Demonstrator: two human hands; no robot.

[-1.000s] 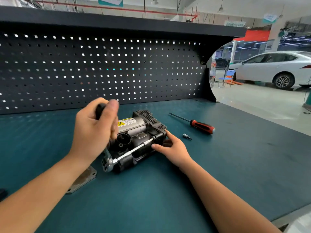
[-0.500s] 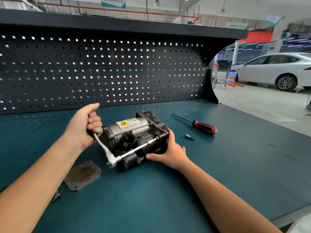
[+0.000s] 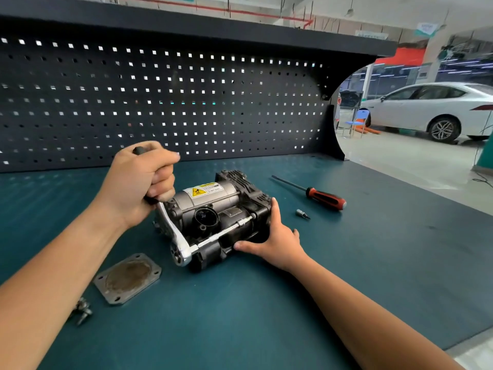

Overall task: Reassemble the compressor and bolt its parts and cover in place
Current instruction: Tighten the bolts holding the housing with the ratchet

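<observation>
Left hand hides ratchet grip

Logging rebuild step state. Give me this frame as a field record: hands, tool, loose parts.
left hand: grips black handle of chrome ratchet wrench
tool: wrench's extension bar runs along black-and-silver compressor
right hand: pressed open against compressor's right end, bracing it
cover: grey square metal cover plate off, lying on teal bench mat left of compressor
fasteners: loose silver bolts beside left forearm
idle: red-and-black screwdriver and small metal bit, right of compressor
</observation>
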